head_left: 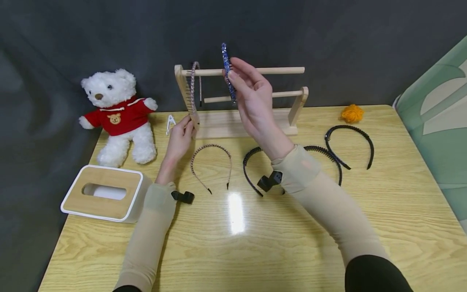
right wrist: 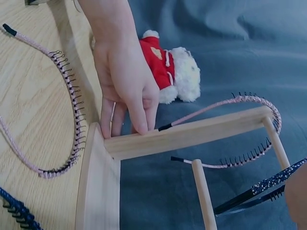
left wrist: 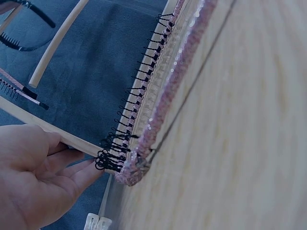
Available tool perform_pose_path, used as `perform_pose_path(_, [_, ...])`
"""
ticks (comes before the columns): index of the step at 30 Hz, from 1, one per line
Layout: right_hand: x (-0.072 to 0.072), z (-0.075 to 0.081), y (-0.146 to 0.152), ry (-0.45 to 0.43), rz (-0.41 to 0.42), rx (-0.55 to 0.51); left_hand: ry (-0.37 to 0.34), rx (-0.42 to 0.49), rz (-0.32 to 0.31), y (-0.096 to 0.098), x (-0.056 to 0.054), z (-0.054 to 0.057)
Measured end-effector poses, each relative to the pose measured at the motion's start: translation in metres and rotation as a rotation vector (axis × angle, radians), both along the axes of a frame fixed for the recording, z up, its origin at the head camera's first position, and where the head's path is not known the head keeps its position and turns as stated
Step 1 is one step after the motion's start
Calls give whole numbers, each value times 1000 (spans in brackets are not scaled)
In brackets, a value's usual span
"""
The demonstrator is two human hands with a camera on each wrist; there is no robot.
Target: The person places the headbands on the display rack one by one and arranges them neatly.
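Note:
My left hand [head_left: 181, 136] holds the lower left upright of a wooden display rack [head_left: 219, 123], with the thumb on one side and fingers on the other. A pink headband [head_left: 193, 87] with small comb teeth hangs over the rack's top rod at its left end. My right hand [head_left: 253, 95] pinches a glittery blue headband [head_left: 225, 56] between thumb and fingers at the top rod. Whether its band straddles the rod cannot be made out. In the right wrist view, the blue headband's black end [right wrist: 235, 201] is near the lower rod [right wrist: 204, 191].
Another pink headband [head_left: 194, 154] lies on the table. Dark headbands [head_left: 251, 152] lie partly under my right forearm, and a black one [head_left: 371, 146] lies farther right. Around them are an orange pompom [head_left: 352, 113], white clip [head_left: 170, 123], teddy bear [head_left: 124, 115] and tissue box [head_left: 74, 194].

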State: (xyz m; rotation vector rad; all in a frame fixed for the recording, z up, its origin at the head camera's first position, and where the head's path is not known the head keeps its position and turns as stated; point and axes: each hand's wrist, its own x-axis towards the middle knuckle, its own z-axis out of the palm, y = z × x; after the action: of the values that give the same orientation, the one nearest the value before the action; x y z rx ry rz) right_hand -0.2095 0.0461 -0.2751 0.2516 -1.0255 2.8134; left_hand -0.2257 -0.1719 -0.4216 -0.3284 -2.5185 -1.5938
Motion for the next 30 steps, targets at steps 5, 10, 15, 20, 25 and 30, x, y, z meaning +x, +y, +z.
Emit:
perform_pose_path(5, [-2, -1, -9, -14, 1, 8, -5, 19, -6, 0, 0, 0])
perform_pose_path(10, [-3, -4, -17, -5, -9, 10, -14, 25, -3, 1, 0, 0])
perform_pose_path(15, [-5, -11, -26, 15, -13, 21, -12, 17, 9, 2, -1, 0])
perform_pose_path(20, [-6, -19, -33, 8, -22, 36, -4, 3, 14, 2, -1, 0])
perform_pose_path(25, [-5, -25, -38, -1, -35, 51, 2, 2, 14, 2, -1, 1])
perform_pose_path(30, [-3, -29, -42, -8, -32, 43, 8, -5, 17, 1, -1, 1])
